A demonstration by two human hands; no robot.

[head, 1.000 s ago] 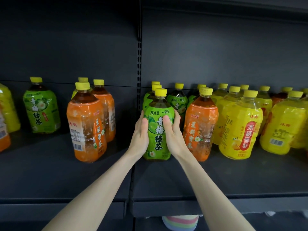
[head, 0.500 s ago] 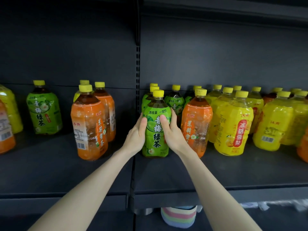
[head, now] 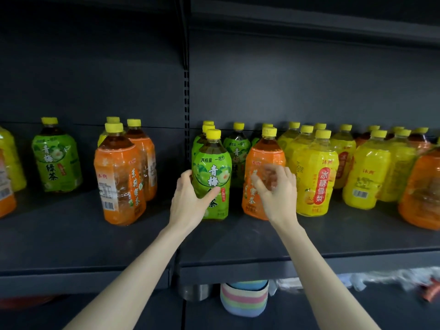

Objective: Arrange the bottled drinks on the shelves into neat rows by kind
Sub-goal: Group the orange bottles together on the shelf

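— Where is there room?
— Bare dark shelf (head: 238,239) runs from the bottles forward to its front lip. A wide gap opens leftward, as far as the left-bay orange bottle (head: 119,177). Rightward it is tight: an orange tea bottle (head: 262,158) stands just beside.
— And the bottle?
— The green tea bottle (head: 212,172) stands upright, heading its row: yellow ribbed cap, glossy crinkled green wrap, dark tea at the neck.
— Your grip?
— My left hand (head: 190,203) grasps it, thumb across the label. My right hand (head: 276,189) is released, fingers loosely curled, blurred, before the orange tea bottle.
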